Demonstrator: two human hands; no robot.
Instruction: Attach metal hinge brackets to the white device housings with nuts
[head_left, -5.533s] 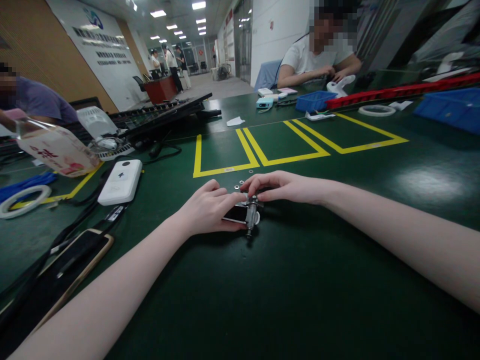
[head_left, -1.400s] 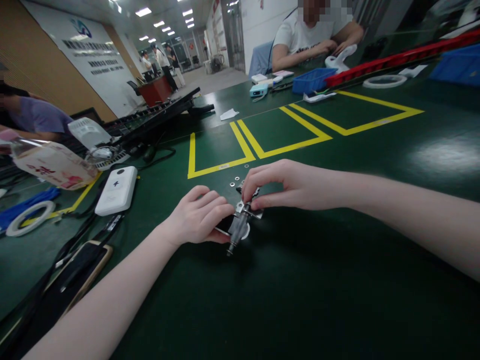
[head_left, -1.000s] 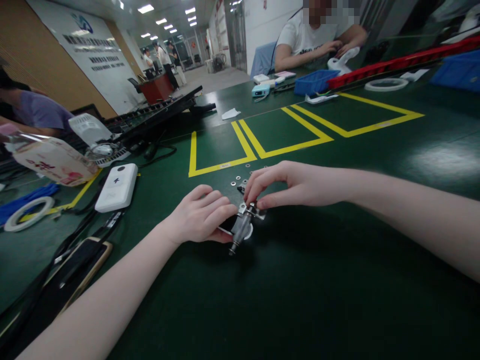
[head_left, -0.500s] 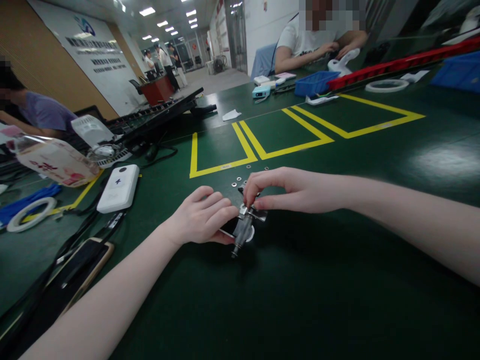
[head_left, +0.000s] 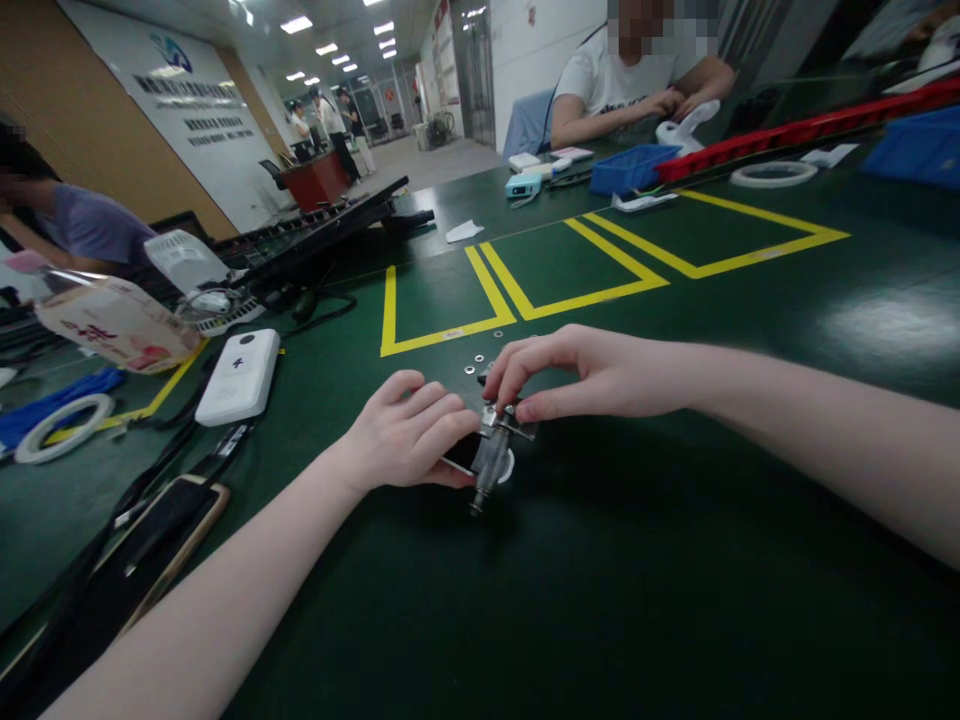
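A small metal assembly (head_left: 489,458) with a cylindrical shaft and a flat bracket lies on the dark green table (head_left: 600,600), over a small dark flat part. My left hand (head_left: 409,435) is curled, its fingers pressing down on the dark part and the assembly's left side. My right hand (head_left: 581,372) reaches in from the right, thumb and fingers pinched on the assembly's top bracket. Several tiny silver washers (head_left: 480,362) lie just beyond my fingers.
Yellow tape boxes (head_left: 517,300) mark the table ahead. At left lie a white power bank (head_left: 238,377), a phone (head_left: 161,520), black cables, a tape ring (head_left: 60,428) and a printed bag (head_left: 112,325). Blue bin (head_left: 628,168) and red trays sit far right. Other people work at the far side and at left.
Both hands have stayed on the metal assembly throughout. My right fingers have shifted slightly on its top bracket, and the shaft has turned a little; the view has shifted slightly.
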